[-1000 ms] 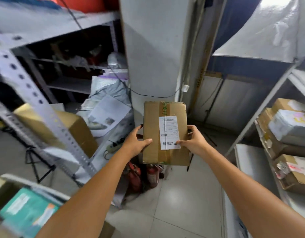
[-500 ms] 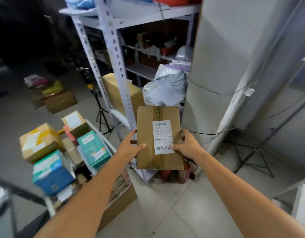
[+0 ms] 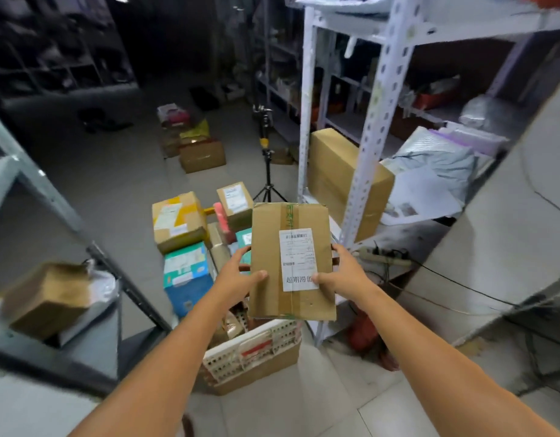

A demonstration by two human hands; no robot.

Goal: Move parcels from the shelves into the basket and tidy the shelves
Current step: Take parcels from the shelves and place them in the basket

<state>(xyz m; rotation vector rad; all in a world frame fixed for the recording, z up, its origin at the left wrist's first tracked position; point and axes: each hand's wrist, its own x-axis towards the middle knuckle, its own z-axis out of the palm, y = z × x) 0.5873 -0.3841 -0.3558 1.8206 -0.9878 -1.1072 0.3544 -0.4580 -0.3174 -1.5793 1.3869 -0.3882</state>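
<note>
Holding flat cardboard parcel [image 3: 291,263] label-up between both hands, head view, just above near-right part of white perforated basket [image 3: 256,351]; not yet resting on anything. Gripping left edge with left hand [image 3: 241,274], thumb laid across top face, fingers tucked beneath and mostly hidden; gripping right edge with right hand [image 3: 341,272] likewise, thumb pressing corner of white label [image 3: 297,258]. Noted basket already heaped: blue-green box [image 3: 187,279] at near left, yellow-taped box [image 3: 178,220] behind it, small labelled box [image 3: 234,200] at far side, pink item [image 3: 223,223] wedged between. Judged step in hand: set-down into basket. To do well: lower level with both hands, seek flat seat on top of load to right of blue-green box, lay label-up, free one hand only once weight is borne; avoid perching on rim, likely to slide off. Checked edges: perforated shelf upright [image 3: 376,130] just right of parcel's far corner, large carton [image 3: 335,175] on low shelf behind it, tripod [image 3: 266,159] beyond basket. Checked open room: bare floor [image 3: 108,190] left of basket as far as dark shelf frame carrying brown box [image 3: 48,298]; right side crowded by power strip [image 3: 382,258], cables and red object [image 3: 363,332] under shelf. Best come straight down; no swing rightward.
</note>
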